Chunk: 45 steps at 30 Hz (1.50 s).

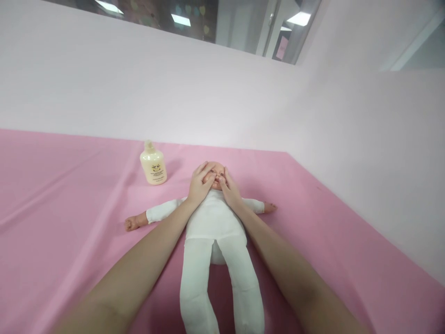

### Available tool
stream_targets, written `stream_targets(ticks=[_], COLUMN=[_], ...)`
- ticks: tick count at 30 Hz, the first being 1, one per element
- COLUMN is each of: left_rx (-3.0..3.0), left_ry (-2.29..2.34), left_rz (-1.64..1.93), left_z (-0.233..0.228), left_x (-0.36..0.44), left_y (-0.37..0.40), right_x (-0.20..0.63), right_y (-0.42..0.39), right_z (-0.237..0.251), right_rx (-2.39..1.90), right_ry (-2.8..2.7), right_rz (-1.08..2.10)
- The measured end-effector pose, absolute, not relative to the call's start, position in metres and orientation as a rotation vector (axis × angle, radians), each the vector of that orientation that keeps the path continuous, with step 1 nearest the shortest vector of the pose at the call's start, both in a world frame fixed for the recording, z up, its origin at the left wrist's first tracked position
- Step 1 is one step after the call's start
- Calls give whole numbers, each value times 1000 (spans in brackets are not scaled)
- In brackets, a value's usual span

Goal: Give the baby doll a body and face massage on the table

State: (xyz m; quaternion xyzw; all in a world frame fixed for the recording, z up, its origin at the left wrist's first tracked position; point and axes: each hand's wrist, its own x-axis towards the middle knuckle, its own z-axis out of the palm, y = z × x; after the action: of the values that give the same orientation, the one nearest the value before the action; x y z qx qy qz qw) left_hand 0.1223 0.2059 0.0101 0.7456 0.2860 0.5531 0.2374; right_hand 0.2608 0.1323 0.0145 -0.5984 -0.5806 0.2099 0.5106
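Head: left hand (pixel 200 185) and right hand (pixel 231 189) cup doll's face (pixel 217 169) (bottle (pixel 154 166) nearby).

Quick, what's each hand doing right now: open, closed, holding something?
Left hand: open, laid along one side of the face of the doll.
Right hand: open, laid along the other side.

One head-worn cam; view is aimed forward and down, doll (pixel 216 215) framed within reach, white wall (pixel 139 83) and window (pixel 239 23) caught up top.
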Motion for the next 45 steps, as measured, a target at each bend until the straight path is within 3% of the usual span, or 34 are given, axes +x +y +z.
stream_targets(ticks=[15, 23, 33, 45], left_rx=[2005, 1602, 1950, 1936], left_ry=[757, 824, 726, 800], left_rz=[1493, 1411, 1450, 1433], left_z=[9, 4, 12, 13], left_x=[122, 119, 118, 119], left_y=[207, 213, 207, 207], right_x=[258, 258, 253, 258], right_y=[130, 132, 123, 133], right_z=[19, 15, 26, 14], right_rx=[-1301, -1499, -1330, -1526], right_ry=[-1501, -1353, -1530, -1342], right_rz=[471, 537, 467, 551])
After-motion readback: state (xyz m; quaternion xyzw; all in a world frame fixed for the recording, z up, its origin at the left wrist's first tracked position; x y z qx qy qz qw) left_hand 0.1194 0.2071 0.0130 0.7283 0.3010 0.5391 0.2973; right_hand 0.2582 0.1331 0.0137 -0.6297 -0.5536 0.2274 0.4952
